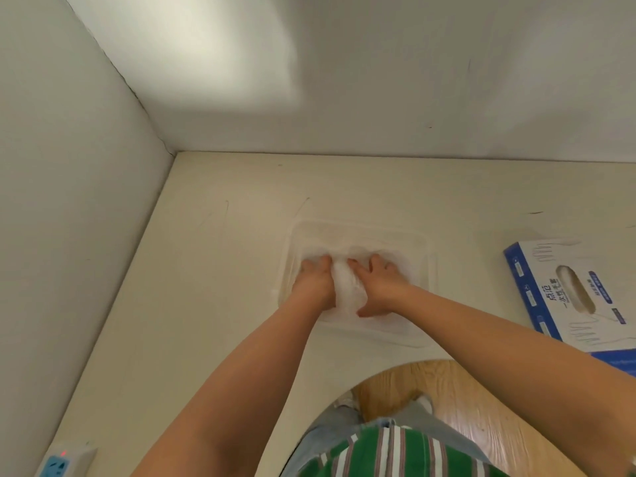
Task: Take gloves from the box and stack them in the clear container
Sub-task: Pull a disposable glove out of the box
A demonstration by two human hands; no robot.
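Note:
A clear plastic container [426,270] stands on the cream table, a little right of the middle. Inside it lies a crumpled pile of thin clear gloves [346,287]. Both my hands are down in the container on that pile. My left hand [315,280] presses on its left side with fingers stretched forward. Over the pile's right side my right hand [380,284] lies flat, fingers spread and thumb pointing toward me. The blue and white glove box [537,297] lies flat at the right edge, its oval opening facing up with gloves showing inside.
White walls close the table at the back and on the left, meeting in a corner [172,154]. A power strip [65,459] with a red light sits at the lower left. The table's front edge curves around my body; wooden floor shows below.

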